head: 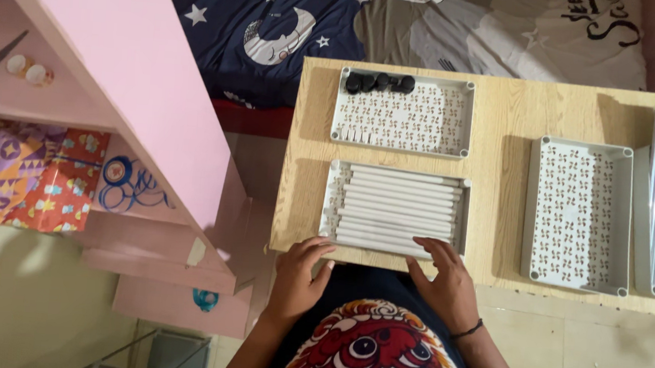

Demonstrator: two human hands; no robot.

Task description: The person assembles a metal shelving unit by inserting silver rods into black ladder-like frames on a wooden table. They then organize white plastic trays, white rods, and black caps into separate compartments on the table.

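Two bare hands rest at the near edge of the light wooden tabletop (pixel 501 112): the left hand (pixel 298 270) lies open with fingers spread, touching the front rim of the shallow white plastic tray (pixel 465 217), and the right hand (pixel 444 277) is open too, fingertips on the nearest of the white plastic tubes (pixel 399 204) lying side by side in it. Behind it sits a second white patterned tray (pixel 405 120) holding small black caps (pixel 381 82), with an empty third tray (pixel 579 213) well apart to the right.
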